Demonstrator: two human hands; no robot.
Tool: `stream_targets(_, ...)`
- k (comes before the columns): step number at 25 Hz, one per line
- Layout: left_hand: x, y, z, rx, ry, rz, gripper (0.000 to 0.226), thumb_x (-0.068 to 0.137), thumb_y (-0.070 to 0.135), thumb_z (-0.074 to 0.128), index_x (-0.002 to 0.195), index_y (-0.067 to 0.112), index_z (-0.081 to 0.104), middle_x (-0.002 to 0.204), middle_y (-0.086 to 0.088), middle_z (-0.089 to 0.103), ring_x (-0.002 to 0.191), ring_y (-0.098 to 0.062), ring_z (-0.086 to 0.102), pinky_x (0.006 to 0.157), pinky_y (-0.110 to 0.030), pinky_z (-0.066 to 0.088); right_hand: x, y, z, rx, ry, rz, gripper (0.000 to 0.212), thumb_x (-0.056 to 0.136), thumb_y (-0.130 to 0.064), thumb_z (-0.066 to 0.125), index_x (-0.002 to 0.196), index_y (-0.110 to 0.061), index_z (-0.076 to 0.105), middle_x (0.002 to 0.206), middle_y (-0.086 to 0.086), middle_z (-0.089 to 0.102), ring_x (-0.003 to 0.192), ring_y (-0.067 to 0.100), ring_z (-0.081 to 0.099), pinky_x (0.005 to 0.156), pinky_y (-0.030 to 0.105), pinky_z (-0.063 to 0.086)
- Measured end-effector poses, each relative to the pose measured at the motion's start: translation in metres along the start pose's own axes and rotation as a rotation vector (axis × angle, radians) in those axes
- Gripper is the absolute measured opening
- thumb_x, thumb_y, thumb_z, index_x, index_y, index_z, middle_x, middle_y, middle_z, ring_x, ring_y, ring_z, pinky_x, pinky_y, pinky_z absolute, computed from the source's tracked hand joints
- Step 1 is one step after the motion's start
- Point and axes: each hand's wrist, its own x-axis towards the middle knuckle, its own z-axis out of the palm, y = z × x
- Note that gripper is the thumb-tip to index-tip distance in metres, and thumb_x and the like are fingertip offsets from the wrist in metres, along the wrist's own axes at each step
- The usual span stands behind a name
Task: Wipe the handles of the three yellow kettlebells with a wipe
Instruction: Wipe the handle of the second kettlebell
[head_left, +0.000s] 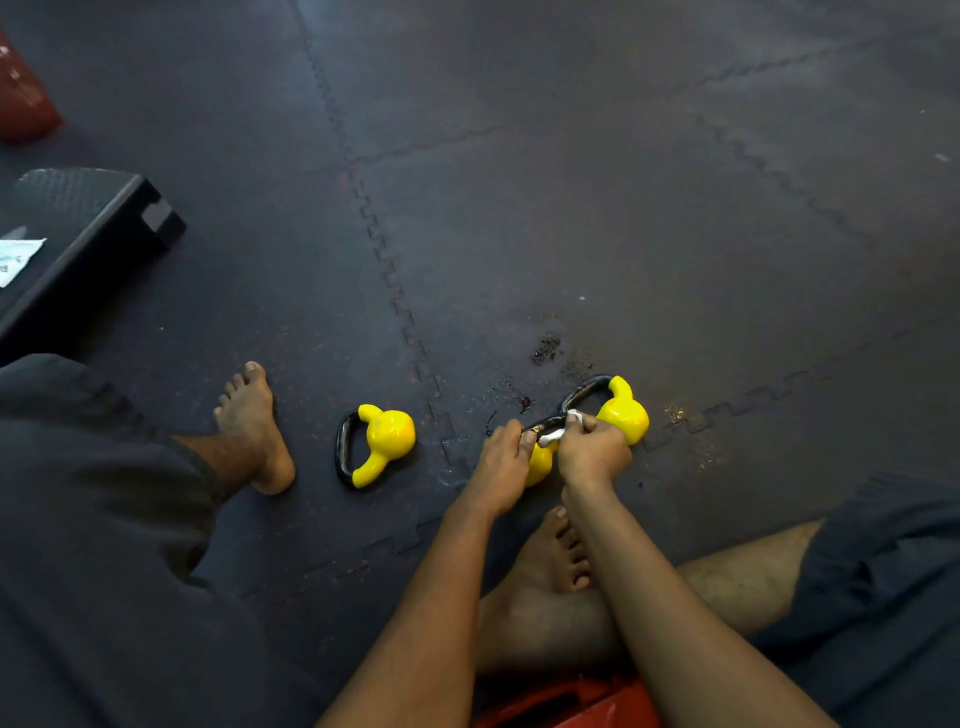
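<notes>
Low in the frame, just past a bare foot (550, 561), the left hand (501, 462) and right hand (592, 452) meet over the middle kettlebell (540, 464). The left hand's grip is clamped on its black handle (546, 423) and steadies it. The right hand's grip is pinched together on a white wipe (553, 435) pressed against that same bar.

To do this step well, the wipe likely needs to wrap round the bar and slide along the whole loop, underside included. The left hand should then shift so the part it covers gets cleaned too.

Just beyond, the right kettlebell (623, 410) lies with its handle close to the hands; whether the two bells touch cannot be told. The left kettlebell (387, 436) lies on its side well apart, at lower centre-left.

All three rest on a floor (675, 208) of dark interlocking rubber mats with jigsaw seams, and a scuffed patch (545, 349) lies past the bells. At the left edge sits a black step platform (88, 218) carrying a white packet (18, 260), and a red object (21, 98) is cut off in the upper left corner.
</notes>
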Motion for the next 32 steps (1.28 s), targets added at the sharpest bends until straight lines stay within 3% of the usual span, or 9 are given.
stream_targets(7,-0.004,0.004,0.002,0.03,-0.031,0.026,0.02,0.103,0.03,0.035,0.086,0.02,0.04,0.093,-0.001,0.044,0.089,-0.016,0.04,0.074,-0.03,0.029,0.001,0.005,-0.006,-0.044,0.011,0.016,0.022,0.093,-0.018,0.059,0.105,-0.007,0.074,0.104,0.017,0.073,0.099,0.032,0.065,0.082,0.026,0.046)
stream_targets(13,-0.002,-0.002,-0.004,0.0,-0.009,0.01,0.022,0.103,0.029,0.036,0.084,0.018,0.039,0.088,0.0,0.042,0.086,-0.017,0.04,0.073,-0.03,0.029,-0.012,0.007,0.001,-0.13,-0.087,-0.33,0.023,0.093,-0.015,0.059,0.111,-0.008,0.072,0.115,0.01,0.07,0.112,0.025,0.064,0.093,0.03,0.048)
stream_targets(15,-0.003,0.002,-0.003,0.004,-0.037,0.011,0.022,0.103,0.03,0.035,0.085,0.019,0.039,0.089,0.0,0.042,0.087,-0.016,0.04,0.073,-0.03,0.029,-0.01,0.012,0.001,-0.13,-0.095,-0.334,0.025,0.094,-0.015,0.058,0.113,-0.006,0.071,0.12,0.012,0.068,0.118,0.024,0.06,0.095,0.028,0.045)
stream_targets(19,-0.005,0.006,-0.001,0.02,-0.058,0.032,0.021,0.103,0.032,0.035,0.086,0.021,0.04,0.092,0.001,0.043,0.089,-0.014,0.04,0.072,-0.029,0.028,0.003,0.017,-0.008,-0.172,-0.077,-0.276,0.027,0.095,-0.02,0.057,0.113,-0.006,0.071,0.117,0.013,0.069,0.112,0.03,0.062,0.089,0.03,0.046)
stream_targets(21,-0.005,0.002,-0.001,0.024,-0.042,0.033,0.021,0.103,0.032,0.035,0.087,0.02,0.041,0.092,0.0,0.043,0.088,-0.015,0.04,0.073,-0.029,0.029,-0.002,0.019,-0.007,-0.184,-0.089,-0.339,0.025,0.094,-0.017,0.058,0.112,-0.008,0.071,0.116,0.013,0.069,0.11,0.03,0.063,0.088,0.031,0.047)
stream_targets(25,-0.003,-0.007,-0.005,-0.003,0.032,0.031,0.022,0.103,0.029,0.037,0.082,0.021,0.039,0.086,0.0,0.044,0.084,-0.017,0.042,0.072,-0.029,0.029,-0.016,0.025,-0.001,-0.12,-0.172,-0.461,0.025,0.092,-0.012,0.059,0.115,-0.01,0.071,0.124,0.011,0.066,0.124,0.02,0.056,0.1,0.024,0.041)
stream_targets(32,-0.002,0.001,0.0,0.023,-0.07,0.0,0.019,0.101,0.033,0.04,0.085,0.023,0.045,0.092,0.0,0.044,0.091,-0.016,0.044,0.078,-0.031,0.032,-0.004,0.029,-0.003,-0.069,-0.037,-0.298,0.027,0.095,-0.019,0.056,0.117,-0.011,0.069,0.113,0.014,0.07,0.111,0.031,0.063,0.092,0.033,0.047)
